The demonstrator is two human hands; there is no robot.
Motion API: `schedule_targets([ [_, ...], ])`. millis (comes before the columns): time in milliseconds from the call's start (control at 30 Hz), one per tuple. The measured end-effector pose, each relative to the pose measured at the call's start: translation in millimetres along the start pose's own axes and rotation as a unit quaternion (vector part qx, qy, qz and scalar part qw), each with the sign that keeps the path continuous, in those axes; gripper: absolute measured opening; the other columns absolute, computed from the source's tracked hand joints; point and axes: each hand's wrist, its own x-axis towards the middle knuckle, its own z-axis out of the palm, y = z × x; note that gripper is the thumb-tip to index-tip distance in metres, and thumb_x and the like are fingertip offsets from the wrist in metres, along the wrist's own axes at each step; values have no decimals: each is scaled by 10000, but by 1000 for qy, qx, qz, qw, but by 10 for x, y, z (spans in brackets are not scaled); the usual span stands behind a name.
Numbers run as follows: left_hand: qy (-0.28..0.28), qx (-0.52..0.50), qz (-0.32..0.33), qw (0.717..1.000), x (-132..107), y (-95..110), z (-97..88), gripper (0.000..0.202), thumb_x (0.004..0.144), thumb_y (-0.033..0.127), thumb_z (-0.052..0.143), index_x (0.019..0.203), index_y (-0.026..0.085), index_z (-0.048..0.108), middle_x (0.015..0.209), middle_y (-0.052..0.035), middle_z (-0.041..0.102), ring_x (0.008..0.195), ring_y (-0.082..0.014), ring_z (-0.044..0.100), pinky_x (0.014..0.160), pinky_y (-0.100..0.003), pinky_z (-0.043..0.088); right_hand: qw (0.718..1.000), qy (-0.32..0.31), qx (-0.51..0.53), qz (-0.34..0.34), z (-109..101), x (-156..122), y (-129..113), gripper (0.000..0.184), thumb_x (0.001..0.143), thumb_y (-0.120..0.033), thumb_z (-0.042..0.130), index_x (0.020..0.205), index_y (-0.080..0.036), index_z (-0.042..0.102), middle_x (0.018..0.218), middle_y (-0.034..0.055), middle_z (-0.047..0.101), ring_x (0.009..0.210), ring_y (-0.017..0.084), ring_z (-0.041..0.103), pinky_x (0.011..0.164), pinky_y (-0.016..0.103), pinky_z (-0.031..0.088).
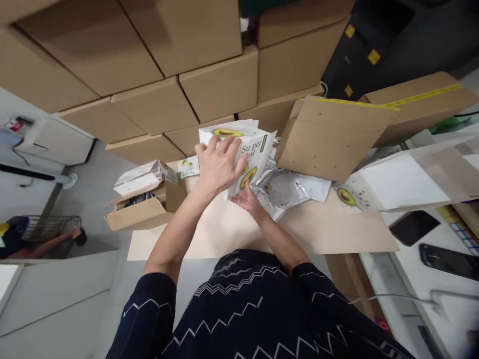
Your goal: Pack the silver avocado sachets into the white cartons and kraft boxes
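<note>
Above the table (pixel 224 239) I hold a white carton (pixel 259 162) printed with avocados and the words "Su-per" and, partly covered, "eal". Its top flaps stand up. My left hand (pixel 219 164) grips it from the left and over the near side, fingers curved on the printed cardboard. Low at its right corner, my right hand (pixel 247 198) holds it from beneath, thumb on the front. Behind and right of my right hand lies a heap of silver pouches (pixel 286 188). A small printed packet (pixel 188 167) lies to the left of the carton.
On the left stands an open brown box (pixel 140 214) with white cartons (pixel 138 179) on it. Stacked brown boxes (pixel 220 85) wall the back. An open cardboard box (pixel 333 134), flattened white cartons (pixel 407 182) and two phones (pixel 413 227) are at right. Another person's arm (pixel 45 244) shows far left.
</note>
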Motion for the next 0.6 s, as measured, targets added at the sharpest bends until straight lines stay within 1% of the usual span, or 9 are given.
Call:
schedule_targets([
  [67, -20, 4, 44, 999, 447, 194, 1, 514, 1010, 524, 347, 1261, 165, 616, 1252, -136, 680, 1311, -350, 459, 1011, -507, 303, 997, 14, 73, -26, 134, 81, -154, 529, 1008, -626, 315, 1186, -231, 621, 993, 24, 761, 821, 150, 709, 685, 248, 597],
  [133, -42, 18, 56, 997, 773, 380, -62, 520, 1022, 509, 321, 1270, 152, 608, 1229, -129, 685, 1290, -331, 462, 1026, -515, 284, 992, 7, 119, -35, 279, 137, -318, 562, 1018, -627, 254, 1242, -242, 597, 959, 10, 761, 816, 141, 707, 655, 235, 598],
  [200, -56, 32, 57, 996, 992, 523, -172, 502, 1027, 498, 310, 1255, 176, 621, 1253, -105, 679, 1268, -314, 461, 1044, -532, 262, 990, -9, 141, -31, 421, 170, -487, 576, 1017, -632, 241, 1307, -250, 559, 951, 4, 759, 810, 138, 709, 627, 230, 599],
  [267, -48, 27, 53, 997, 1124, 599, -305, 502, 1024, 521, 311, 1231, 199, 635, 1272, -84, 676, 1272, -294, 447, 1075, -539, 238, 989, -32, 146, -16, 547, 182, -635, 600, 1012, -645, 225, 1339, -246, 531, 925, 2, 754, 761, 135, 711, 593, 229, 596],
  [333, -37, 19, 40, 998, 1183, 603, -441, 496, 1008, 555, 342, 1250, 230, 629, 1314, -46, 661, 1294, -289, 424, 1104, -551, 216, 989, -58, 138, 3, 662, 175, -734, 642, 1004, -662, 194, 1341, -228, 525, 881, 7, 748, 699, 135, 708, 570, 234, 595],
  [433, -7, 5, 35, 999, 1167, 523, -650, 487, 968, 588, 426, 1295, 281, 618, 1383, 18, 622, 1324, -307, 392, 1130, -583, 184, 988, -99, 109, 38, 845, 138, -786, 699, 982, -702, 179, 1333, -210, 530, 850, 17, 737, 668, 140, 711, 586, 253, 606],
  [533, 60, -1, 56, 997, 1044, 445, -887, 461, 960, 567, 469, 1321, 327, 622, 1391, 68, 607, 1346, -334, 375, 1142, -625, 147, 984, -147, 72, 68, 1053, 98, -770, 723, 970, -724, 173, 1322, -205, 531, 842, 22, 727, 703, 154, 721, 633, 291, 624],
  [600, 100, 2, 63, 993, 886, 422, -1053, 415, 963, 534, 494, 1318, 366, 628, 1373, 95, 610, 1369, -327, 382, 1173, -619, 111, 980, -177, 45, 85, 1164, 82, -741, 712, 972, -721, 176, 1298, -198, 533, 841, 27, 718, 728, 164, 723, 657, 319, 632],
])
